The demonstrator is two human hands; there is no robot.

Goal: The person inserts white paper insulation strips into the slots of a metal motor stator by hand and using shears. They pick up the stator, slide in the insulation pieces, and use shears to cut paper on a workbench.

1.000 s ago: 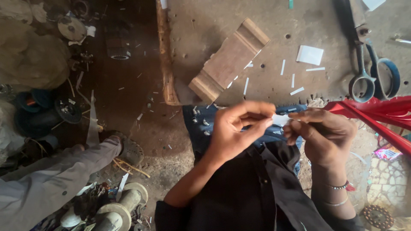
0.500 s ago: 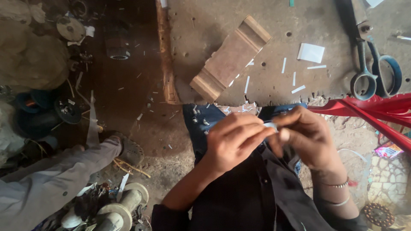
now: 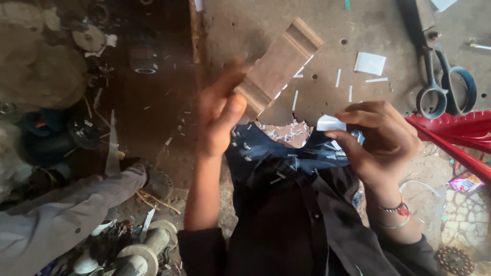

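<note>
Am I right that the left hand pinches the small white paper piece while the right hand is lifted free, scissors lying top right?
Not quite: the head view shows the right hand pinching the white paper piece, while the left hand is lifted free. The scissors do lie top right.

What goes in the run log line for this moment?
left hand: raised, holds nothing visible | right hand: pinching white paper piece | wooden block and scissors on floor

Left hand [image 3: 221, 110] all motion blur, grip unreadable. White scrap [image 3: 331, 123] half buried under right hand [image 3: 381, 140] fingers. Scissors [image 3: 444, 82] blades chopped off up top.
</note>
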